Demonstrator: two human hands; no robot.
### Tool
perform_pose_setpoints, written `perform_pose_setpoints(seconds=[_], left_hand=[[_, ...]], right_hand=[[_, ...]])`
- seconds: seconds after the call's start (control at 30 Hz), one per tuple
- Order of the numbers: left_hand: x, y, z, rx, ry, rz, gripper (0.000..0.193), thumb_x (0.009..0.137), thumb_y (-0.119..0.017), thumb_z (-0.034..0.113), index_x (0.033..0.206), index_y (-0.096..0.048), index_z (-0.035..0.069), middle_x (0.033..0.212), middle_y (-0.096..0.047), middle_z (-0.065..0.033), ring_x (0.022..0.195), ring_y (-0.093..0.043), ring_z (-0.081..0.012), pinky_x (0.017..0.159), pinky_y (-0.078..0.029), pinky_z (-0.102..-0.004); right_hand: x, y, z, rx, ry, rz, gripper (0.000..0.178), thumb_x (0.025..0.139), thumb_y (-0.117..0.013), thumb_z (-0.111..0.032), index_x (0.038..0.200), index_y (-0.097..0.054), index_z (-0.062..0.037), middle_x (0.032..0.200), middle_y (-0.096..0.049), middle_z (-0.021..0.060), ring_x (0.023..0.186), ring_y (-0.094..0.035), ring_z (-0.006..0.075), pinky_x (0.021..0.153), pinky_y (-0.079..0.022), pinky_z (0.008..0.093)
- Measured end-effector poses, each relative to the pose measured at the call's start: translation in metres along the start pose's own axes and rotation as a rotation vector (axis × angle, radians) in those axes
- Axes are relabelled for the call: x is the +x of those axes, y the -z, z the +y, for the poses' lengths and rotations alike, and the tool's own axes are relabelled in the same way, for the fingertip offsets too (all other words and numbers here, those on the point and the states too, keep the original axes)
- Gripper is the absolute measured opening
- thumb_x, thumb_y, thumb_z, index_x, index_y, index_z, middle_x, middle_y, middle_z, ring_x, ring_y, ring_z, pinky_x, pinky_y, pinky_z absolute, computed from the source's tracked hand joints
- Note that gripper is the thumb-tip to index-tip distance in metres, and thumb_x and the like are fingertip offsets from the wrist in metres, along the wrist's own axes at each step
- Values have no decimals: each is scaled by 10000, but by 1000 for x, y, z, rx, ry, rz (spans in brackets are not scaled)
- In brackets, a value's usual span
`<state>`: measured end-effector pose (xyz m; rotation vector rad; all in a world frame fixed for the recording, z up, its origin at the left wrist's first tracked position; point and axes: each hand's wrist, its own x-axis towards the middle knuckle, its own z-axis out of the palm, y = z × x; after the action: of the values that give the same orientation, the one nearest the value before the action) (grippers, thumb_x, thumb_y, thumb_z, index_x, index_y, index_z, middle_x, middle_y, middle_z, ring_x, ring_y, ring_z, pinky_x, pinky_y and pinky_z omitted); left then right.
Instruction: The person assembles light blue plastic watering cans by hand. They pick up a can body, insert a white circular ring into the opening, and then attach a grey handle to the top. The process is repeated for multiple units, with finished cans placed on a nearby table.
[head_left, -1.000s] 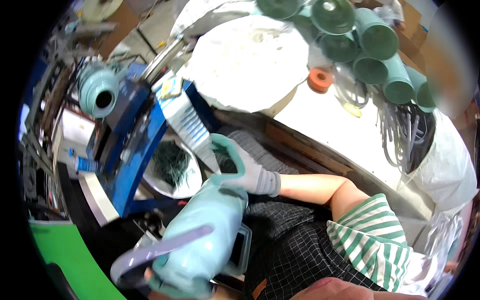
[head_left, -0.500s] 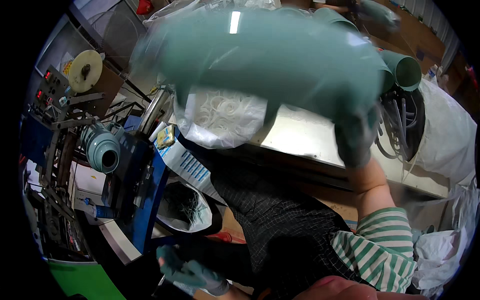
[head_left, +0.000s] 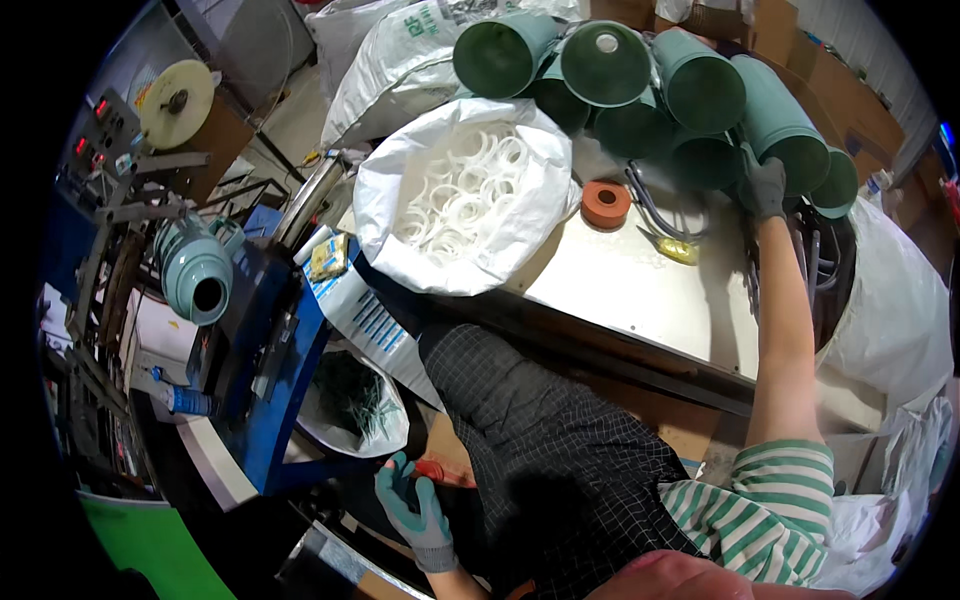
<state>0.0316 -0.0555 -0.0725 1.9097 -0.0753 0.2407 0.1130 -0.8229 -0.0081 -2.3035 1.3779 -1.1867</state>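
Half a second ago a large teal container swept blurred across the top of the view; now it sits with the stack of teal containers (head_left: 700,100) at the far end of the table (head_left: 640,290), and the right hand (head_left: 765,185) rests against them.

Nearest the body, the left hand (head_left: 415,505), gloved in grey-green, hangs low beside the checked trousers (head_left: 540,460); its fingers are loosely curled over a small orange-red thing (head_left: 440,470), though whether it actually grips this I cannot tell. Just beyond stands the blue machine frame (head_left: 270,360), a bag of dark green bits (head_left: 350,400) at its foot and one teal container (head_left: 195,275) lying on its side on the machine.

Farther out, on the table, an open white sack of white rings (head_left: 460,195) lies beside an orange tape roll (head_left: 605,203).

At the far edge the right hand's gloved fingers lie spread flat against a container's side, pressing on it without closing around it.

Judging by this, the step in hand is setting a finished container onto the pile. Next the right arm would need to draw back without nudging the leaning stack.
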Motion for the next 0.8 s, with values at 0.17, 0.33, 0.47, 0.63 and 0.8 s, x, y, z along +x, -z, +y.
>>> perform_pose_setpoints(seconds=[0.17,0.33,0.47,0.63,0.8], left_hand=[[1,22,-4,100,-15,-13,546,983,-676,23,1495,-486,7,1414,-585,-141,1281,-596,-243,1104,-477,-385],[3,31,-3,318,-209,104,636,929,-787,326,1418,-532,8,1388,-573,-215,1258,-586,-435,1072,-481,-511],[-46,83,-38,623,-33,397,673,902,-781,383,1411,-539,16,1435,-548,-238,1335,-527,-428,1136,-415,-511],[-214,113,-167,769,612,968,457,869,-790,283,1152,-598,-20,1099,-656,-255,961,-648,-421,850,-524,-515],[-404,173,-244,487,1166,1745,906,740,-869,528,1313,-539,-92,1324,-597,-301,1170,-608,-396,1021,-487,-472]], right_hand=[[-149,17,-120,495,621,334,469,1014,-717,-272,1373,-605,9,1324,-676,200,1155,-645,316,1052,-507,436],[-387,19,-145,672,805,-526,615,1001,-715,-99,1530,-446,66,1559,-493,238,1409,-510,355,1213,-386,461],[-517,46,-193,946,1023,-1073,556,995,-705,-86,1497,-505,45,1511,-538,245,1359,-536,384,1186,-407,484],[-537,81,-222,937,1412,-1521,472,1008,-674,-71,1449,-560,51,1446,-603,223,1315,-574,381,1152,-424,475],[-527,46,-213,752,1172,-1718,471,1048,-621,-58,1496,-526,54,1509,-581,202,1375,-562,302,1185,-410,401]])
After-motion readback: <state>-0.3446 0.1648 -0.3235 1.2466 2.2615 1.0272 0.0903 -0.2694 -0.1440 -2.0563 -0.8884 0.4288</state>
